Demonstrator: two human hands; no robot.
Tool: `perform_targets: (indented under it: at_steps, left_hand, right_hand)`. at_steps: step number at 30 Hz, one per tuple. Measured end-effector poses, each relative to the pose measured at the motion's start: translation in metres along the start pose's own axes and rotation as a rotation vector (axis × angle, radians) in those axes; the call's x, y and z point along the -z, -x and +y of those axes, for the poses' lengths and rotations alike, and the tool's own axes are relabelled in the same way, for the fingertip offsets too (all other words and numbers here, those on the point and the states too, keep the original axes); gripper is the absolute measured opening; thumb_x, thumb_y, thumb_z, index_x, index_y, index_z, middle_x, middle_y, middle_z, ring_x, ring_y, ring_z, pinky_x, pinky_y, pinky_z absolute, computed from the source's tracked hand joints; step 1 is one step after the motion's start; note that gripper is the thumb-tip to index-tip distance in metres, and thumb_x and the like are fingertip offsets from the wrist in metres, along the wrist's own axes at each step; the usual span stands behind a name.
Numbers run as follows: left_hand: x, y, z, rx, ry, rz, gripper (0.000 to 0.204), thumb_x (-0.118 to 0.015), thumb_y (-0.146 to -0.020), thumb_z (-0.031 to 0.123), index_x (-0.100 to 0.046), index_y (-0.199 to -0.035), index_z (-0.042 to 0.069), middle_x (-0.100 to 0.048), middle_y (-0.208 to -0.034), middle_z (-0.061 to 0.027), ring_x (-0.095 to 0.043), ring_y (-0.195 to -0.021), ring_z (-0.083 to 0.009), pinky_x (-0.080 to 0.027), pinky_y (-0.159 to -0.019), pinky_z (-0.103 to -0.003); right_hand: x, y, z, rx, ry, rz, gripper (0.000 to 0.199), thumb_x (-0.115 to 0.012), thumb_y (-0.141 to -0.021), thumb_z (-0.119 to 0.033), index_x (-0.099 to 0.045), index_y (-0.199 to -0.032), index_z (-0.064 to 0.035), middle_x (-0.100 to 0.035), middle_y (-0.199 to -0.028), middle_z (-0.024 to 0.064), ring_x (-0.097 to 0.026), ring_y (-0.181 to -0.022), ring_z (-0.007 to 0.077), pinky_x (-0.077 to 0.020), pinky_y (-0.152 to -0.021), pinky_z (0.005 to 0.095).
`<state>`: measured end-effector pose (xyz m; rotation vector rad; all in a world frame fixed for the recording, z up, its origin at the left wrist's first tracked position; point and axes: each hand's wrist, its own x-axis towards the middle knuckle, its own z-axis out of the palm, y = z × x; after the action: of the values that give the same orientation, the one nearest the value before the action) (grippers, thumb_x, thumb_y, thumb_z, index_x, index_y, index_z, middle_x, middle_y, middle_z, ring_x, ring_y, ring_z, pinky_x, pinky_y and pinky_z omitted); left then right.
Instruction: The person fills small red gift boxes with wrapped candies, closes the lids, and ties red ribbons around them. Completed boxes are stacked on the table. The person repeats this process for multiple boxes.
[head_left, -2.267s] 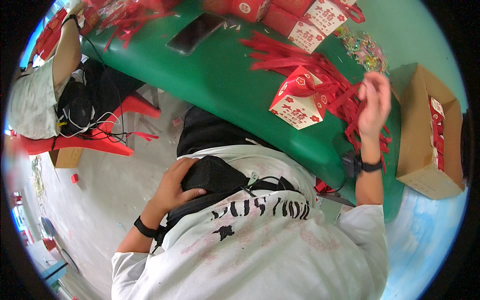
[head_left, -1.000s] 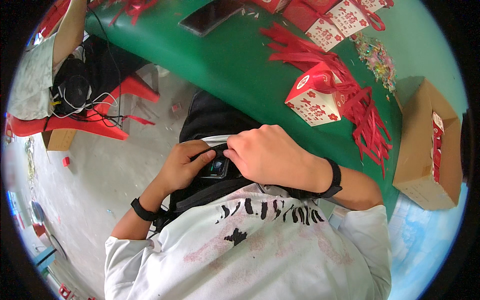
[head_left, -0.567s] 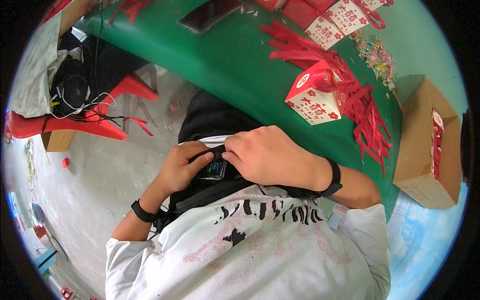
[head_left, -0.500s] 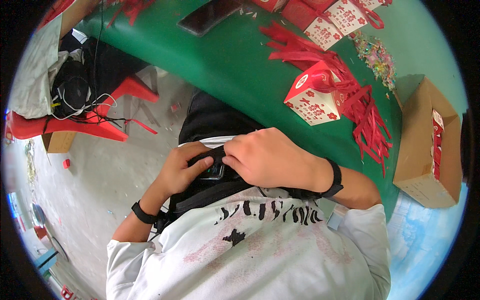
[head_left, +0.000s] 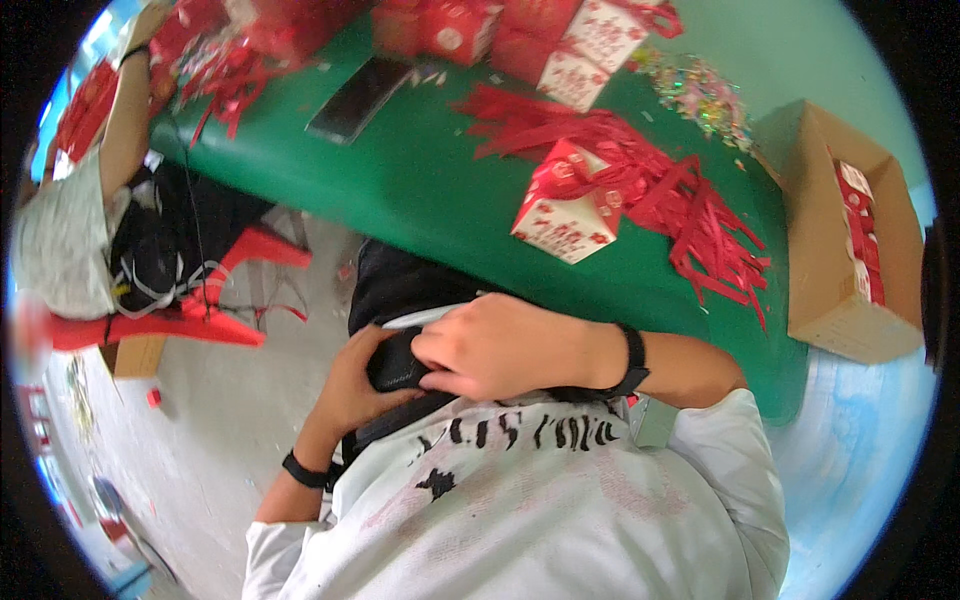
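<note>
At my waist, in front of my dark trousers, is a small black case [head_left: 394,362] with rounded edges. My left hand [head_left: 352,385] is wrapped round its left side, thumb along the lower edge. The fingers of my right hand [head_left: 490,350] are bent against its right end and cover that part. On the green table ahead stands a white and red gift box [head_left: 566,215] with a red ribbon tied on top. Neither hand touches the box.
Loose red ribbons [head_left: 650,165], a dark phone [head_left: 360,98], more gift boxes [head_left: 580,60] and a pile of coloured shreds [head_left: 705,100] lie on the table. A cardboard carton [head_left: 855,240] stands at right. Another person's arm [head_left: 125,120] and a red stool [head_left: 240,290] are at left.
The view has shifted, moving the table's things left. Both hands remain at the case; its small screen, visible before, is now out of sight, and the plain black side shows.
</note>
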<state>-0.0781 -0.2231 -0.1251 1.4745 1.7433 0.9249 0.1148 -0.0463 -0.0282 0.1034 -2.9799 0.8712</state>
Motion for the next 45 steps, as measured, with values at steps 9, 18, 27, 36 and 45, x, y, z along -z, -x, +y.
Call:
perform_targets:
  at_steps: [9, 18, 27, 36, 45]
  left_hand:
    - [0.016, 0.025, -0.051, 0.051, 0.377, -0.135, 0.093, -0.088, -0.080, 0.030, -0.044, -0.155, -0.001, -0.055, -0.148, -0.0185, -0.049, -0.142, -0.0299, -0.036, -0.120, -0.040]
    - [0.001, 0.020, -0.063, 0.064, 0.414, -0.090, 0.086, -0.086, -0.085, 0.030, -0.045, -0.153, -0.003, -0.058, -0.146, -0.0192, -0.052, -0.141, -0.0305, -0.036, -0.121, -0.041]
    - [0.093, -0.067, 0.064, -0.381, -0.363, 0.016, 0.035, -0.075, -0.086, 0.010, -0.066, -0.119, 0.001, -0.068, -0.114, -0.0158, -0.064, -0.104, -0.0335, -0.051, -0.093, -0.042]
    - [0.058, -0.156, 0.207, -0.499, -0.400, 0.005, 0.052, -0.076, -0.089, 0.022, -0.061, -0.134, 0.001, -0.069, -0.119, -0.0208, -0.067, -0.104, -0.0397, -0.053, -0.094, -0.045]
    - [0.007, -0.195, 0.195, -0.706, -0.474, -0.033, 0.096, -0.090, -0.076, 0.044, -0.047, -0.152, 0.004, -0.061, -0.140, -0.0214, -0.058, -0.129, -0.0424, -0.049, -0.108, -0.049]
  right_hand:
    - [-0.004, -0.003, 0.007, -0.022, -0.145, -0.030, 0.030, -0.071, -0.093, -0.033, -0.066, -0.088, -0.0040, -0.072, -0.085, 0.0180, -0.072, -0.083, 0.0410, -0.0572, -0.075, 0.0518]
    - [0.063, 0.055, -0.003, 0.047, -0.095, 0.272, 0.022, -0.069, -0.097, -0.026, -0.065, -0.092, -0.0052, -0.068, -0.089, 0.0110, -0.069, -0.085, 0.0339, -0.0557, -0.074, 0.0441]
    - [0.142, 0.148, 0.042, -0.343, 0.036, 0.723, 0.030, -0.077, -0.095, -0.028, -0.063, -0.107, -0.0049, -0.062, -0.101, 0.0056, -0.063, -0.089, 0.0168, -0.0524, -0.077, 0.0341]
    - [0.128, 0.131, 0.080, -0.418, 0.172, 0.524, 0.058, -0.074, -0.096, -0.047, -0.059, -0.134, -0.0049, -0.065, -0.133, 0.0145, -0.066, -0.120, 0.0344, -0.0556, -0.097, 0.0443]
    - [0.107, 0.129, 0.078, -0.318, 0.179, 0.621, 0.090, -0.084, -0.083, -0.053, -0.047, -0.150, -0.0049, -0.063, -0.137, 0.0169, -0.065, -0.124, 0.0363, -0.0553, -0.099, 0.0461]
